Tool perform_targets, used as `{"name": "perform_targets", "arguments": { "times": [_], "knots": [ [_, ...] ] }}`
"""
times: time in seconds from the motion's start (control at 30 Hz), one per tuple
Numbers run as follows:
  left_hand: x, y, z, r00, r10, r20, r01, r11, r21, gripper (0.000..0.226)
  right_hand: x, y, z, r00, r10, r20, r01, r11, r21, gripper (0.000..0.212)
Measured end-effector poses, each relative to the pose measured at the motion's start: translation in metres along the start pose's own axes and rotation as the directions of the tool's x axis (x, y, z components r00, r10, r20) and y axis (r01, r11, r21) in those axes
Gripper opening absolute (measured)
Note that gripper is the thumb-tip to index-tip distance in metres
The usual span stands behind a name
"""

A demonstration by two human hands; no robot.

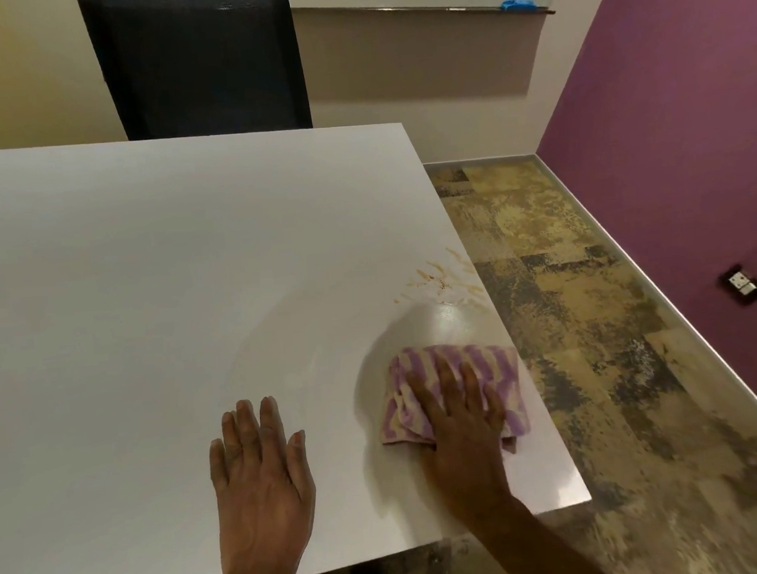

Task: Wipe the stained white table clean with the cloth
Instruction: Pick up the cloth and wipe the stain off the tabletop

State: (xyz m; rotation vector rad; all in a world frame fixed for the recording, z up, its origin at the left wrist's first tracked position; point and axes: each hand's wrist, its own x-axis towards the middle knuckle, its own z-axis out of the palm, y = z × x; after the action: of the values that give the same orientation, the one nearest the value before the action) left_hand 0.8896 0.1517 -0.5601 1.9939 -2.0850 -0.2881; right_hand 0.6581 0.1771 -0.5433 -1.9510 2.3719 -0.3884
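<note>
A white table (141, 283) fills the left and middle of the head view. Brown smeared stains (441, 277) lie near its right edge, with a wet shiny patch just below them. A folded purple and cream striped cloth (496, 363) lies flat on the table close to the right edge, below the stains. My right hand (459, 421) presses down on the cloth with fingers spread over it. My left hand (259, 468) rests flat on the bare table to the left of the cloth, palm down, holding nothing.
A black chair back (200, 60) stands behind the table's far edge. Patterned brown floor tiles (596, 315) run along the table's right side up to a purple wall (672, 127) with a socket (743, 284). The table's near corner is at the lower right.
</note>
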Motion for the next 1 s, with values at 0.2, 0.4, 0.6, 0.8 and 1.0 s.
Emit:
{"name": "perform_targets", "arguments": {
  "times": [0.2, 0.4, 0.6, 0.8, 1.0],
  "knots": [
    [0.014, 0.006, 0.0, 0.995, 0.094, 0.031, -0.094, 0.996, -0.009, 0.064, 0.018, -0.009, 0.004, 0.992, -0.123, -0.002, 0.123, 0.992, -0.007, 0.082],
    [0.048, 0.043, -0.012, 0.991, 0.125, -0.037, -0.126, 0.992, -0.016, 0.075, 0.043, -0.009, 0.01, 0.98, -0.199, 0.027, 0.2, 0.979, -0.036, 0.083],
    [0.071, 0.049, -0.006, 0.993, 0.12, -0.006, -0.12, 0.993, -0.005, 0.083, 0.077, -0.02, 0.017, 0.987, -0.152, 0.047, 0.154, 0.987, -0.044, 0.079],
    [0.104, 0.047, 0.0, 0.991, 0.131, 0.004, -0.131, 0.991, 0.001, 0.08, 0.102, -0.028, 0.023, 0.994, -0.095, 0.063, 0.097, 0.995, -0.033, 0.079],
    [0.142, 0.037, 0.004, 0.991, 0.137, 0.002, -0.137, 0.991, -0.008, 0.08, 0.129, -0.033, 0.03, 0.999, -0.023, 0.033, 0.022, 0.999, 0.03, 0.078]
  ]
}}
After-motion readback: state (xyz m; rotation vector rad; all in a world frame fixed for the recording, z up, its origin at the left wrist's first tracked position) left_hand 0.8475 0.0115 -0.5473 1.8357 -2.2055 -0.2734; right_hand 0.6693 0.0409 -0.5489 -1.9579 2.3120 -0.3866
